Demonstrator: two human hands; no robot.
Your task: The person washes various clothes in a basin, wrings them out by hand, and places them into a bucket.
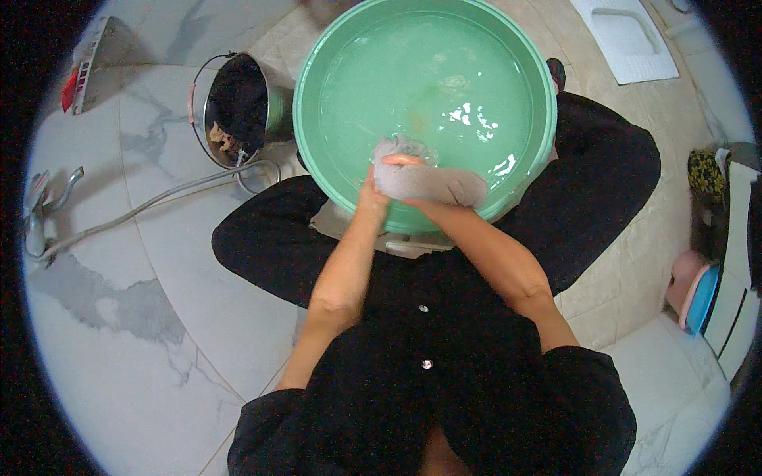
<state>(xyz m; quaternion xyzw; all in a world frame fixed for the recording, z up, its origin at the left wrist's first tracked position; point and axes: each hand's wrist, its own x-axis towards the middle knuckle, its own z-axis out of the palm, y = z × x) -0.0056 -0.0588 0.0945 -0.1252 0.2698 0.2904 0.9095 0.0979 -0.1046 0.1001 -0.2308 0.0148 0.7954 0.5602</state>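
Note:
A large round green plastic tub (302,125) of water stands between my bent legs. Over its near side, a wet, pale grey-pink fabric item (437,181) is bunched in my two hands, its far end at the water. What kind of item it is, I cannot tell. My left hand (372,191) grips its left end, and my right hand (424,206) holds it from below, with most of the fingers hidden by the fabric. Across the fabric shows a small orange-pink shape (403,160); whether it is a finger or a separate piece is unclear.
Left of the tub lies a tipped metal bucket (277,101) with dark contents. A grey hose (149,199) runs from a wall tap (38,220) towards it. A white squat toilet pan (631,41) is at far right; pink and blue basins (693,294) lean near the right wall.

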